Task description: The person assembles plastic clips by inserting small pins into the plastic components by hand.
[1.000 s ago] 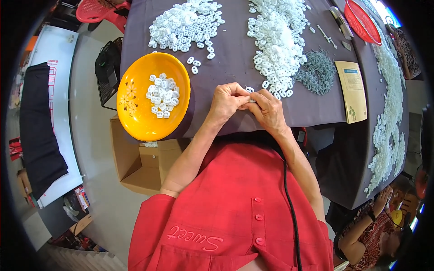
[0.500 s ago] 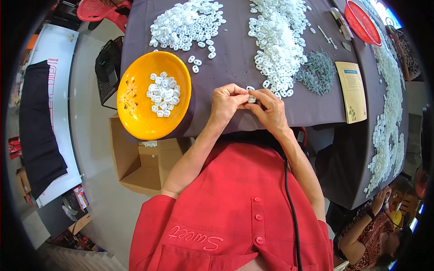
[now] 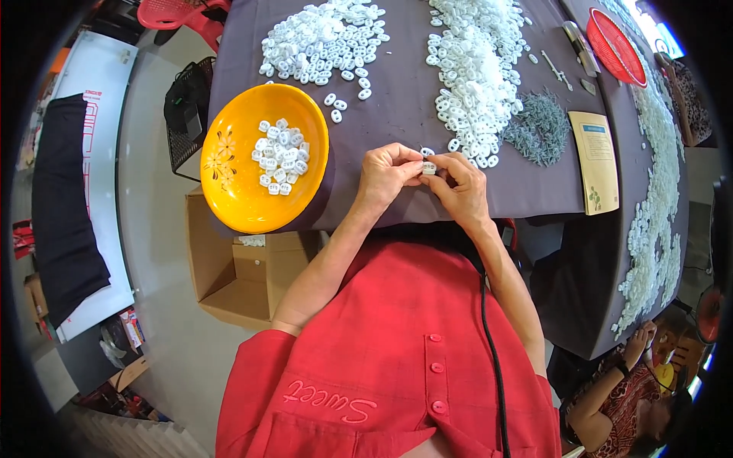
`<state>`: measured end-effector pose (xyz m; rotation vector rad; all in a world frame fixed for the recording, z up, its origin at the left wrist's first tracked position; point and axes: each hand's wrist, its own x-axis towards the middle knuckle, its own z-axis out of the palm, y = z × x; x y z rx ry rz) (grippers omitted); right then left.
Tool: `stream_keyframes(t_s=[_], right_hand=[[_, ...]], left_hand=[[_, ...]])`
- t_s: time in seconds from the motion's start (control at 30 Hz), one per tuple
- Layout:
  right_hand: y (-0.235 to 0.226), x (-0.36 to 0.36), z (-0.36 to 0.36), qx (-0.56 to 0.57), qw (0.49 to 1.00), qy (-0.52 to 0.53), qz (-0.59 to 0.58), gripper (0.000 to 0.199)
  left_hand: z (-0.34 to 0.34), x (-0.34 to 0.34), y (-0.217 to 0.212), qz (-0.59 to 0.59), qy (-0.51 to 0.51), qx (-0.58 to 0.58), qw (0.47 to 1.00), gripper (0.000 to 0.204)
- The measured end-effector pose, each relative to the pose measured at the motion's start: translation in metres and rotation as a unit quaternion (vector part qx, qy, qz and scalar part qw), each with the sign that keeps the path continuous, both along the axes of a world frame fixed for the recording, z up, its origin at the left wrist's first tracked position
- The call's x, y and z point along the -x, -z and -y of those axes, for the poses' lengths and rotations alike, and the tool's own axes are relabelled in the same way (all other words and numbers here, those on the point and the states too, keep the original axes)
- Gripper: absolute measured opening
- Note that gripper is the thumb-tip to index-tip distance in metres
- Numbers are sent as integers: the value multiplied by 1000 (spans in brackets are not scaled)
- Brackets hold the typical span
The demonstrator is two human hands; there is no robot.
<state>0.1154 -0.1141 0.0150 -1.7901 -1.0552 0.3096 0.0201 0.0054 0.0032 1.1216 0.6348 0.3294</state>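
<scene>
Near the table's front edge, both hands meet at a small white oval plastic piece (image 3: 429, 168). My left hand (image 3: 384, 176) pinches it from the left between thumb and fingers. From the right, the thumb and fingers of my right hand (image 3: 461, 185) close on the same piece. Another white oval piece with two dark holes (image 3: 427, 152) lies just beyond the fingertips. To the left stands a yellow bowl (image 3: 221, 191) with a flower print, holding a heap of white pieces (image 3: 281, 156). Beyond my hands stretches a long pile of white two-holed pieces (image 3: 473, 84).
Another white pile (image 3: 321, 42) lies at the far left. Grey small parts (image 3: 537, 130), a tan booklet (image 3: 594, 164) and a red basket (image 3: 615, 47) are on the right. A cardboard box (image 3: 237, 294) stands below the table. Another person (image 3: 611, 397) sits at lower right.
The view has shifted slightly, so the table things appear a little to the right. Both hands stay together on the small white piece, which now shows more between the fingertips.
</scene>
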Motion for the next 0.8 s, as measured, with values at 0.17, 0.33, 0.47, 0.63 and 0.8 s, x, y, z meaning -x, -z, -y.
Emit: stream_keyframes(t_s=[0.17,0.33,0.47,0.63,0.8], right_hand=[[2,-1,-3,1,1000,11,-1,21],[0,-1,2,-11,1000,10,12,20],[6,-2,1,-43,999,-19,4,19],[-8,-10,16,-49,997,-57,17,21],[-12,-54,64,-16,992,77,99,9]], left_hand=[[-3,-2,-7,-37,15,11,999,8],[1,-3,-6,-27,19,1,999,9],[4,-1,-2,-6,15,-31,999,9],[8,13,-20,-26,-28,-41,998,11],[-27,59,-50,-80,-136,-262,952,17]])
